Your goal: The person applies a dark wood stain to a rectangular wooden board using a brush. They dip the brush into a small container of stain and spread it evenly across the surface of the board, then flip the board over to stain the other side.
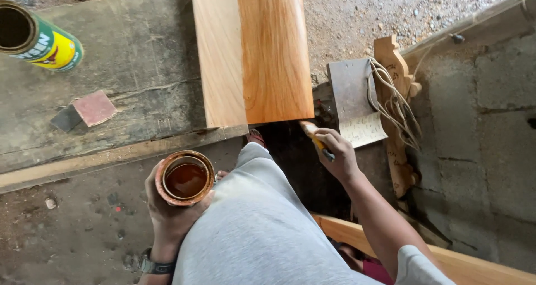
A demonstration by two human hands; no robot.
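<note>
Head view: the left hand [167, 215] is gripping one open tin [185, 178] of brown stain, mouth facing up. The right hand [338, 154] is gripping one brush [314, 137], long axis pointing up-left toward one plank [254, 53] just beyond it.

We count two cans: one open can of brown stain [186, 179] and one green-and-yellow can [39, 39]. One brush [316, 140], one half-stained wooden board [251, 53], one square of sandpaper [94, 107], one bundle of cord [393, 103].
</note>
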